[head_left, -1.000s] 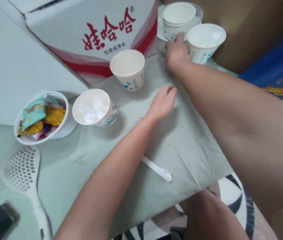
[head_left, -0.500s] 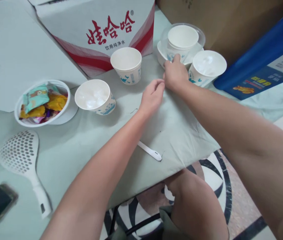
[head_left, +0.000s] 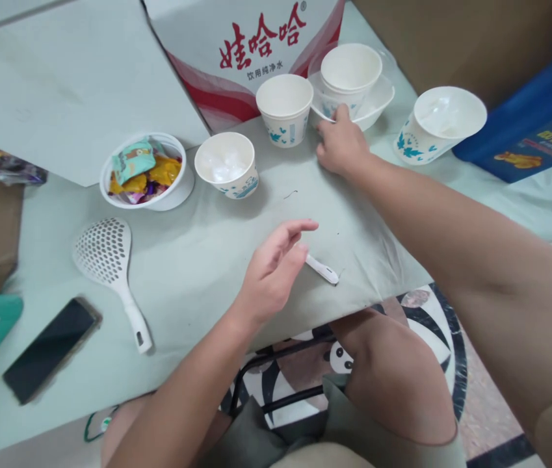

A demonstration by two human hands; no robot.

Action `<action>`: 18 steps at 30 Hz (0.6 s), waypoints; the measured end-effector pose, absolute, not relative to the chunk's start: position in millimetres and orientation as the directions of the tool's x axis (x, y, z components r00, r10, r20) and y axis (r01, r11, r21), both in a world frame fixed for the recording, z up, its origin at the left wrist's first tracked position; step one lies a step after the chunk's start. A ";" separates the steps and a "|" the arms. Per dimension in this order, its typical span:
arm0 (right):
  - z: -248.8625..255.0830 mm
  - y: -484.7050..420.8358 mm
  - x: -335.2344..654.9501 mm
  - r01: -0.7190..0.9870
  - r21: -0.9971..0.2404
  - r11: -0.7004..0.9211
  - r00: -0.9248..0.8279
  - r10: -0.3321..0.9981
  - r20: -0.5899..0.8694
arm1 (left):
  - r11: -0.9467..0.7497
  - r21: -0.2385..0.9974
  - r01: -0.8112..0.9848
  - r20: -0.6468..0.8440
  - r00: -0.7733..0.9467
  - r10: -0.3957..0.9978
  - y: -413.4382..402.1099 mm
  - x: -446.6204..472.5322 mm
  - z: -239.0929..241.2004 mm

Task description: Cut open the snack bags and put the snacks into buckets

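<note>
My right hand [head_left: 342, 144] is closed at the near rim of a white bowl [head_left: 376, 107], its fingertips against the rim; part of the grip is hidden. In that bowl stands a white paper cup [head_left: 351, 68] with blue print, a clear plastic lid behind it. Just left of the bowl is another paper cup [head_left: 284, 107]. My left hand [head_left: 276, 273] hangs over the table, fingers stretched and thumb apart, with nothing in it. Below its fingertips lies a white handle [head_left: 323, 270], its other end hidden by the hand.
Paper cups with clear, shiny contents stand at left [head_left: 227, 166] and right [head_left: 439, 123]. A white tub [head_left: 178, 192] holds wrapped snacks. A slotted skimmer [head_left: 110, 260] and a phone [head_left: 51, 351] lie at left. Behind stand a printed carton [head_left: 236, 91] and a blue bag [head_left: 524, 140].
My right hand has moved the bowl with its cup leftward, close to the neighbouring cup and away from the right-hand one. My left hand has drawn back towards me and opened. The view has shifted.
</note>
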State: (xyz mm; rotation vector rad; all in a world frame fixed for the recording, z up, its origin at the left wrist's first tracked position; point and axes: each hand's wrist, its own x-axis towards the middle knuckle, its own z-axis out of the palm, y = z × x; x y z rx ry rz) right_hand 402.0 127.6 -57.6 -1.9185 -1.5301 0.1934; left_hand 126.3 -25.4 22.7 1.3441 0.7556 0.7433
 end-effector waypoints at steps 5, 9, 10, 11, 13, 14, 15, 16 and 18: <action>-22.9 48.2 384.0 0.826 -0.555 -0.102 0.299 0.913 0.277 | 0.226 0.967 -0.121 -0.143 0.478 0.867 -29.5 92.9 0.9; 3.3 -12.1 400.7 0.811 -0.408 -0.420 0.558 0.766 0.320 | 0.358 0.906 -0.226 -0.233 0.439 0.868 -22.2 90.6 -8.4; 7.4 -19.4 408.4 0.772 -0.356 -0.526 0.630 0.705 0.326 | 0.382 0.888 -0.256 -0.246 0.437 0.865 -20.5 91.9 -8.2; 10.3 -24.0 416.3 0.728 -0.307 -0.613 0.686 0.659 0.308 | 0.404 0.870 -0.281 -0.257 0.441 0.860 -19.3 93.2 -7.1; 13.4 -27.5 430.0 0.667 -0.211 -0.715 0.744 0.620 0.249 | 0.430 0.847 -0.311 -0.266 0.453 0.851 -18.3 93.8 -3.4; 13.9 -27.9 434.9 0.667 -0.168 -0.726 0.744 0.634 0.214 | 0.432 0.845 -0.315 -0.264 0.457 0.849 -18.4 92.6 -1.0; 13.9 -28.1 438.2 0.678 -0.133 -0.723 0.733 0.653 0.190 | 0.428 0.847 -0.316 -0.261 0.455 0.851 -18.9 90.2 1.5; 13.6 -28.4 439.8 0.694 -0.105 -0.712 0.718 0.674 0.174 | 0.423 0.849 -0.316 -0.260 0.448 0.856 -19.5 86.8 3.9; 12.1 -29.7 439.1 0.727 -0.075 -0.683 0.685 0.711 0.162 | 0.416 0.853 -0.316 -0.267 0.422 0.866 -20.9 78.0 8.8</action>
